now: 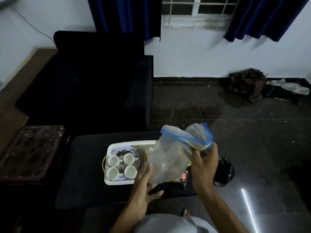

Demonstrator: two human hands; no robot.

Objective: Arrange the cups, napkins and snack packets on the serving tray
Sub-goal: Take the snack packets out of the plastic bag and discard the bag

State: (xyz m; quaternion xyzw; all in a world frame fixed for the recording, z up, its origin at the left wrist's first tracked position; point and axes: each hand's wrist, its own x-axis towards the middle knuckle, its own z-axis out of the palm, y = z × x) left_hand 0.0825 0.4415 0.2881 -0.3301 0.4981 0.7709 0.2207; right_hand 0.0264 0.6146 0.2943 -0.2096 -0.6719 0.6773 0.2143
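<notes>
Left hand (143,184) nearest me: fingers spread, thumb flat against the zip bag's (168,158) lower end. Right hand (204,157) pinched the blue zip strip at its top. Bag hung between both hands, long axis slanting from lower left up to upper right. Contents too cloudy to name. It sat above the right part of the tray (109,148); four cups (128,158) filled the left. Snack packets (182,178) lay just beneath, off the tray. Left hand was nearer the tray.
</notes>
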